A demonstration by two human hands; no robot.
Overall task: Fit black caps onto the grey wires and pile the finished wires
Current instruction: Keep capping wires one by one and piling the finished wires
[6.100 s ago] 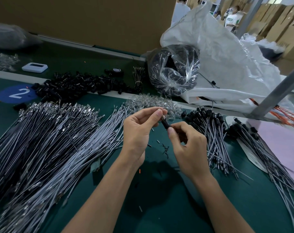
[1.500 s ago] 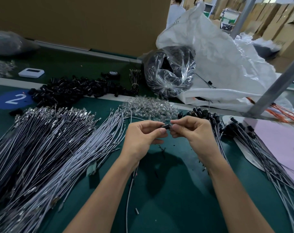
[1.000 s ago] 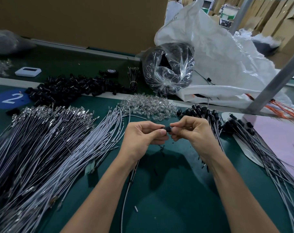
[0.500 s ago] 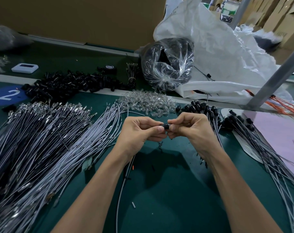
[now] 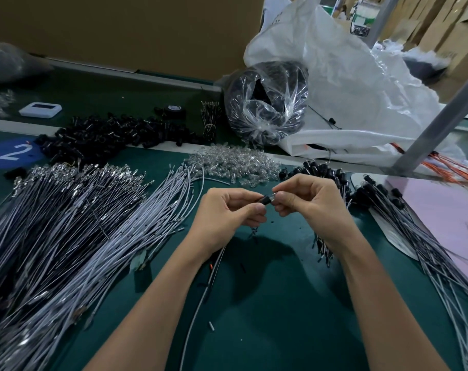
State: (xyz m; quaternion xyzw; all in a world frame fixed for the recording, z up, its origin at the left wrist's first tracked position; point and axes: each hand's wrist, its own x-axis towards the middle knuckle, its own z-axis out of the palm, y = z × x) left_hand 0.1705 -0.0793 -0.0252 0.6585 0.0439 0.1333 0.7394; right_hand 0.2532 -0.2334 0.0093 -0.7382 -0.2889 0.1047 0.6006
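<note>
Over the middle of the green table [image 5: 267, 303], a little back from its near edge, the person holds the work up between both hands. The left hand [image 5: 227, 212] pinches the black cap [image 5: 265, 200] between thumb and forefinger, with the other fingers curled beneath. The right hand [image 5: 313, 207] makes a narrow pinch on a small clear tip [image 5: 274, 196] at the cap's right end. The cap lies nearly level with its long axis running left to right. Its open end is hidden, so I cannot tell which way it faces. The grey wire [image 5: 200, 298] comes out beneath the left palm and runs slack toward the near edge.

The cap looks light, hard and small, so it is probably easy to fumble. It is best held by its sides, close to the end being joined. The wire looks thin and limp and would likely bend rather than push, so it wants gripping just behind its tip.

The uncapped wires [image 5: 120, 228] fan across the left side of the table. The finished wires [image 5: 321, 172] lie just beside the right hand, with their caps bunched toward the far edge.
</note>
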